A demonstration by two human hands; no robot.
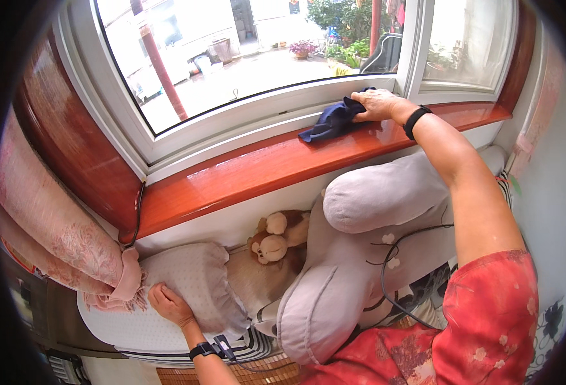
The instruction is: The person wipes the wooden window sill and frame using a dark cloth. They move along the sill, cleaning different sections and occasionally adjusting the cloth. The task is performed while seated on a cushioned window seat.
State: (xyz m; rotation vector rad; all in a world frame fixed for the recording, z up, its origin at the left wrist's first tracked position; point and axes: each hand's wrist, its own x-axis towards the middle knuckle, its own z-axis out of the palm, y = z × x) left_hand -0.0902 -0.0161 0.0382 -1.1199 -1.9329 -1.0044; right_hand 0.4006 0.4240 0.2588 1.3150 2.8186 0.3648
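My right hand (378, 105) grips a dark blue cloth (333, 120) at the right part of the window, where the white window frame (273, 113) meets the glossy red-brown wooden sill (244, 171). Part of the cloth trails left over the sill. Low at the left, my left hand (169, 305) rests on a pale dotted pillow (191, 274) with a ruffled edge, its fingers slightly bent and no object visible in it. Black bands circle both wrists, and a cable runs from a small device at the left one.
A large grey plush toy (331, 298) lies below the sill, beside a brown plush monkey (271, 248). A tied pink curtain (76, 240) hangs at the left. One black cable (140, 211) crosses the sill's left end; another cable (386, 279) loops over the grey plush.
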